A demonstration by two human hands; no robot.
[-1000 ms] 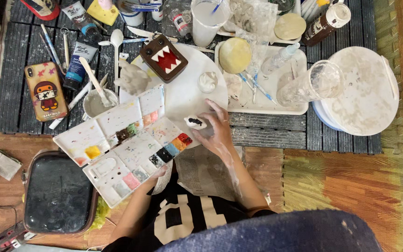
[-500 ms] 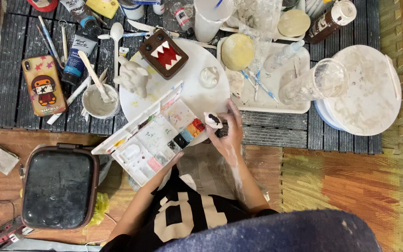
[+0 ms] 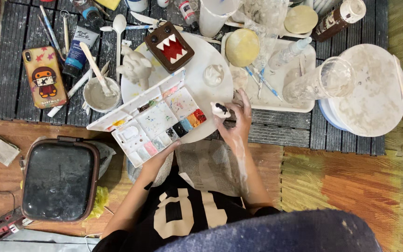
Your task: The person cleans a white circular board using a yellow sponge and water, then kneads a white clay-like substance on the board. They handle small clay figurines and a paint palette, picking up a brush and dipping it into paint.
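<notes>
My left hand (image 3: 160, 157) grips the near edge of an open white paint palette (image 3: 150, 120) with several coloured wells. The palette lies partly over a round white board (image 3: 206, 56). My right hand (image 3: 237, 122), smeared with white, holds a small white clay figure (image 3: 220, 110) with a black mark, just beside the palette's red and orange wells. On the board stand a brown box-shaped figure with white teeth (image 3: 169, 46) and a white clay animal (image 3: 135, 68).
A cup of white paste with a stick (image 3: 100, 94), a paint tube (image 3: 77, 49) and a phone (image 3: 45, 77) lie left. A white tray (image 3: 304, 100) with brushes, a tipped glass jar (image 3: 322, 82) and a round white turntable (image 3: 374, 93) are right. A black case (image 3: 59, 180) sits near left. Newspaper (image 3: 211, 164) covers my lap.
The palette has swung up and right onto the round board, my left hand moving with it. My right hand stays near the palette's end with the small figure.
</notes>
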